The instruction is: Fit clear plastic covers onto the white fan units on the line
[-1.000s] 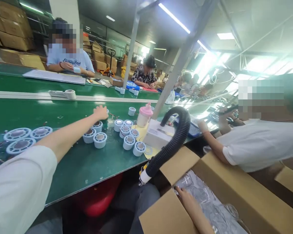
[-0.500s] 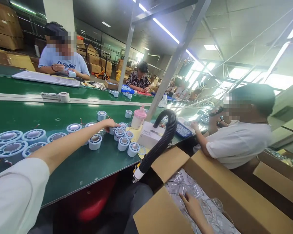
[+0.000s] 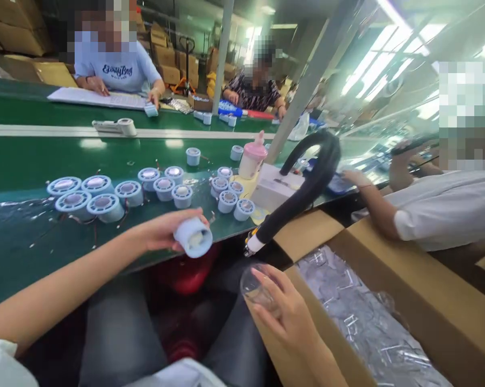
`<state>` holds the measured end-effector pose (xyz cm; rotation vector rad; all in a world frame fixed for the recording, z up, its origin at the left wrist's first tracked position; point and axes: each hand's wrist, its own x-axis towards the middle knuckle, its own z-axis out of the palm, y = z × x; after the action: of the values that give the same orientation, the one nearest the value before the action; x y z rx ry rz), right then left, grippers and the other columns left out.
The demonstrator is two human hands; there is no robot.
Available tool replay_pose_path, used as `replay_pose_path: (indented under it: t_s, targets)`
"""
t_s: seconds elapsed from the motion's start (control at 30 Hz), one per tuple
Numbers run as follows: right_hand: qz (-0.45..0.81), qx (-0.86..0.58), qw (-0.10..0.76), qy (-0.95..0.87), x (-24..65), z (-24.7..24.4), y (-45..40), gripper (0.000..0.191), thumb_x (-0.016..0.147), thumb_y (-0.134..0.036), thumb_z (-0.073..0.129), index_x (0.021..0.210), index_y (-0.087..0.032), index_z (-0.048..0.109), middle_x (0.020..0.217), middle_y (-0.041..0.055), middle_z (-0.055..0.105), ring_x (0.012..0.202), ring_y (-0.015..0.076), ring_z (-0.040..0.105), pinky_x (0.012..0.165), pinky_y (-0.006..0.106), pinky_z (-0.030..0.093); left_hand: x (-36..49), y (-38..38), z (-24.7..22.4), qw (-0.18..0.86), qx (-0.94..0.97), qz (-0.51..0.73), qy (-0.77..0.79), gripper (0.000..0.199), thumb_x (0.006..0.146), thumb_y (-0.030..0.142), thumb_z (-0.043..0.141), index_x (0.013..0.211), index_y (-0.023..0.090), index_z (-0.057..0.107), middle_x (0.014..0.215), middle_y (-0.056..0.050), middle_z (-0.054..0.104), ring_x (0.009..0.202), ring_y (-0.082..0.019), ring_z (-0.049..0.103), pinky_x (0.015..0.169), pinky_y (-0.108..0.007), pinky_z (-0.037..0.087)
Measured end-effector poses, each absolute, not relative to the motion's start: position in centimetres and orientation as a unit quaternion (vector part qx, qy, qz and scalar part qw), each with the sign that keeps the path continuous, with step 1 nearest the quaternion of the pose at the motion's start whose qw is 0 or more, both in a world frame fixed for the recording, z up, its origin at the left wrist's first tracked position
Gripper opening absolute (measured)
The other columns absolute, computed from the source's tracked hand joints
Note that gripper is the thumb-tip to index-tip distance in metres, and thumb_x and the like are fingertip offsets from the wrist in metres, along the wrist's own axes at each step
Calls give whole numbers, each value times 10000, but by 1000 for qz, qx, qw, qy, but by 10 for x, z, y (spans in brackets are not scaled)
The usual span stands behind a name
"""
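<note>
My left hand [image 3: 167, 230] is closed around a light-blue round plastic housing [image 3: 194, 237], its open end tilted towards me, with something whitish inside. Between the thumb and fingers of my right hand [image 3: 284, 301] is a clear plastic cup-shaped cover [image 3: 255, 286], held over the flap of a cardboard box. Inside that box lie many clear plastic pieces [image 3: 355, 317]. Several more blue housings [image 3: 106, 207] with thin wires stand in groups on the green table [image 3: 145, 252], beyond my left hand.
A black flexible hose [image 3: 302, 185] with a white nozzle arches from a white box [image 3: 272, 188]. Beside it stands a pink-lidded cup [image 3: 253, 156]. The cardboard box [image 3: 411, 279] is at my right. Co-workers sit across the table and to the right; a metal post [image 3: 306, 75] rises nearby.
My left hand has come back from the housings on the table, bringing one towards me. My right hand has risen out of the box with a clear cover. The view has tilted down.
</note>
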<state>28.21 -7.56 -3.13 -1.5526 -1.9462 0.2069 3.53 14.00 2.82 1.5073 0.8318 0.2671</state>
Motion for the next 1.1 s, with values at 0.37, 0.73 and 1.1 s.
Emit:
replay_pose_path:
  t_s: [0.37, 0.73, 1.1]
  targets:
    - [225, -569, 256, -748, 221, -28, -42, 106, 771, -155, 684, 863, -207, 685, 1311, 127, 534, 1150, 292, 538, 933, 450, 505, 24, 48, -3, 453, 834, 101, 297, 205, 858, 315, 584, 989, 174, 651, 1011, -58, 634, 926, -192, 583, 863, -314, 449]
    - [407, -617, 435, -514, 221, -18, -43, 271, 795, -357, 654, 581, -192, 633, 965, 81, 647, 866, 200, 634, 658, 279, 520, 26, 41, -47, 514, 787, 221, 261, 665, 550, 409, 870, 1156, 232, 663, 1153, -104, 575, 1088, -262, 571, 924, -386, 501]
    - [500, -535, 454, -507, 231, -21, -49, 217, 698, -370, 798, 863, -238, 743, 1301, 101, 622, 1162, 302, 611, 908, 457, 544, 24, 27, -41, 749, 579, 172, 274, 686, 679, 230, 797, 1298, 197, 504, 1277, -124, 592, 1068, -224, 631, 893, -356, 542]
